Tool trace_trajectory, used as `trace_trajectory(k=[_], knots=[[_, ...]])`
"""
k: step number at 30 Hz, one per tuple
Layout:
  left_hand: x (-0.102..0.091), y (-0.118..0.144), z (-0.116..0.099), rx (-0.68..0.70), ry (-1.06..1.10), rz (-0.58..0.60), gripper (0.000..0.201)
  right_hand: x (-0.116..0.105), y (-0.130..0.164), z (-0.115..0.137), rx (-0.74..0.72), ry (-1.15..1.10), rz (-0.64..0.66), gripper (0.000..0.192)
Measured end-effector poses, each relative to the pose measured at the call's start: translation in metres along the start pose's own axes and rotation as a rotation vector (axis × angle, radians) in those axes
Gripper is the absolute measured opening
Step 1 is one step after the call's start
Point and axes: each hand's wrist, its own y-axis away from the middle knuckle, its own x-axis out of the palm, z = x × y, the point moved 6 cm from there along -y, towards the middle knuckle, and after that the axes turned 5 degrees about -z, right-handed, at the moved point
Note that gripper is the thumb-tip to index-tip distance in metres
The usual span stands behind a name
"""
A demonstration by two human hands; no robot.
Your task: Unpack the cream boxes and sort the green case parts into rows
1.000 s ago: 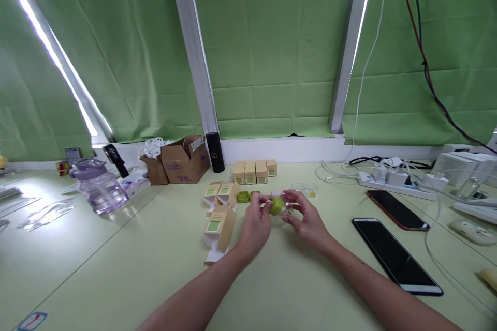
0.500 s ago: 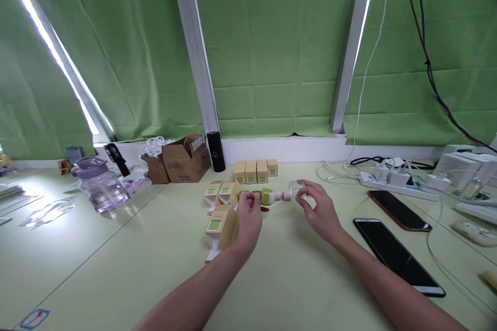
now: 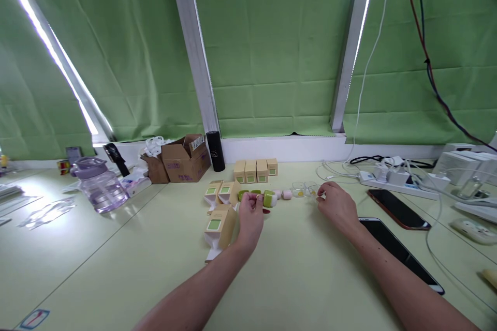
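— Two hands that were working one green piece together a second ago have parted. The left hand is curled, fingertips pinching a small green part just beyond them on the table. The right hand has slid off to the right, fingers bent at a clear plastic lid; whether it really grips it, I cannot tell.

— So the green thing came apart?

— I'd judge so: green cap, white bit and pink piece now lie in a row between the hands, set down rather than held up.

— And around them?

— Biggest first: green blinds behind the pale table, a purple jug far left of the left hand, a cardboard carton beyond it, a phone under the right forearm, small tan boxes just past the fingertips, one open box touching the left wrist's side.
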Motion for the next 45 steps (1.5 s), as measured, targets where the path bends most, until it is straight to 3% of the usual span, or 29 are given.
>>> trace_trajectory(k=[7,17,22,24,28,32,35,45], knots=[[0.002,0.001,0.001,-0.011,0.003,0.008,0.038,0.013,-0.001,-0.007,0.033,0.032,0.097,0.016],[0.003,0.002,0.002,-0.029,0.005,0.029,0.036,0.019,0.0,-0.006,0.006,0.033,0.097,0.019],[0.004,0.002,0.004,-0.056,0.035,0.034,0.038,0.014,0.002,-0.003,0.011,0.064,0.074,0.032],[0.004,0.003,0.004,-0.068,0.045,0.036,0.039,0.009,0.003,0.003,-0.053,0.075,0.003,0.036],[0.004,0.003,0.006,-0.081,0.056,0.049,0.041,0.005,0.013,0.03,-0.371,0.119,-0.117,0.032],[0.004,0.003,0.006,-0.084,0.064,0.051,0.042,0.019,0.028,0.05,-0.566,0.169,-0.038,0.042],[0.004,0.004,0.006,-0.08,0.07,0.054,0.04,0.027,0.034,0.057,-0.613,0.176,0.018,0.048],[0.004,0.006,0.007,-0.133,0.092,0.066,0.038,0.03,0.033,0.056,-0.599,0.179,0.007,0.051]])
